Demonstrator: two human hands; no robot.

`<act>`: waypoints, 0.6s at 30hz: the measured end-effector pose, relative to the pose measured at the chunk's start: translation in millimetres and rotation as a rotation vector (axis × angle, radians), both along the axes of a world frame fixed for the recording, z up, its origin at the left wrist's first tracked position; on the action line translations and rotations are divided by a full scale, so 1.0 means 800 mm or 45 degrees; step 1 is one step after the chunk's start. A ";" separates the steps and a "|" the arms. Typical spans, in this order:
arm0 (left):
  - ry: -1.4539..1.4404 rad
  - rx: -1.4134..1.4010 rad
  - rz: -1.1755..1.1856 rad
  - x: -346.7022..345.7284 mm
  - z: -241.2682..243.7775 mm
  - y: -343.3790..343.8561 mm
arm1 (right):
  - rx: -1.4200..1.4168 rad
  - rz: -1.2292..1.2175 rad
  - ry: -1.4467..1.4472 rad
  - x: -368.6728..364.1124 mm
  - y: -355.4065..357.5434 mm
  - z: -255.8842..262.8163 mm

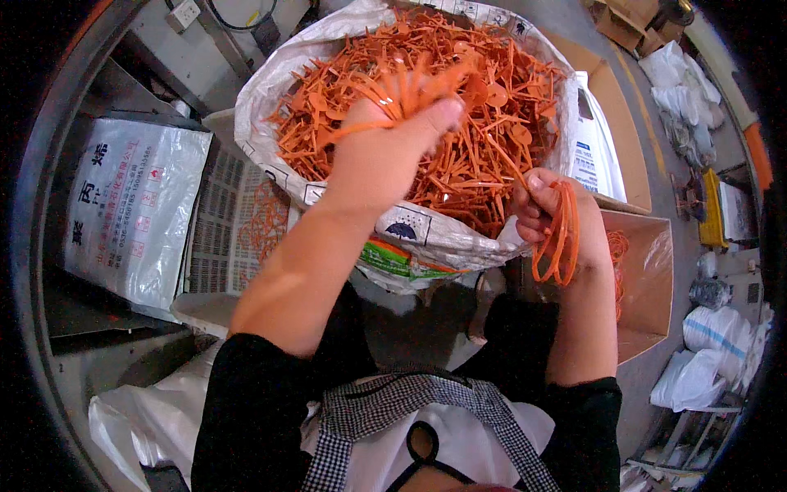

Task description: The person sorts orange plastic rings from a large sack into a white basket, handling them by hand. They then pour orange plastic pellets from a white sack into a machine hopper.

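Note:
A white woven sack (442, 237) with its mouth wide stands before me, filled with orange plastic pieces (467, 160), thin spiky strips with round discs. Over the heap, my left hand (399, 132) holds a bunch of orange plastic strips (399, 92) that fan out from its fingers; it is blurred. My right hand (547, 209), at the sack's right rim, pinches the end of one orange strip. Several orange plastic loops (569, 240) hang from that hand beside its wrist.
On the right is a cardboard box (652, 270) with orange loops inside. Another cardboard box (621, 123) stands behind it with a white printed bag (596, 147). At left, a printed white sack (135, 209) lies beside a container (224, 209) holding orange loops. White bags (685, 92) line the far right.

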State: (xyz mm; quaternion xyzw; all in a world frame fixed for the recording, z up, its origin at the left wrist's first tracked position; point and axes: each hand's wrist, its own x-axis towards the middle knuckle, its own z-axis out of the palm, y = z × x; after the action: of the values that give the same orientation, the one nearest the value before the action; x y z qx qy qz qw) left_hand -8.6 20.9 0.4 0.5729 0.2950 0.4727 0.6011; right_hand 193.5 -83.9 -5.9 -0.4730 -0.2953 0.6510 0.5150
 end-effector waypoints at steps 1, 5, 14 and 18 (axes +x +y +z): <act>-0.012 0.010 0.031 -0.004 -0.002 0.006 | -0.024 0.008 0.036 -0.001 0.001 0.003; -0.110 -0.005 0.115 -0.001 -0.006 0.010 | 0.160 -0.371 -0.948 -0.014 0.008 -0.016; 0.127 -0.108 -0.501 0.019 -0.010 -0.029 | 0.420 -0.411 -0.688 -0.030 0.002 -0.011; 0.145 -0.241 -0.704 0.020 0.006 -0.041 | 0.563 -0.416 -0.628 -0.036 0.009 -0.019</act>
State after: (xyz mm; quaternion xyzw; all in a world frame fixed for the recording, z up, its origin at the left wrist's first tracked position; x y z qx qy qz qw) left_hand 7.3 -11.8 4.9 0.5985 0.2038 0.2286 0.7403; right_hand 164.5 -77.1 -21.1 -0.5340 -0.4647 0.3470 0.6152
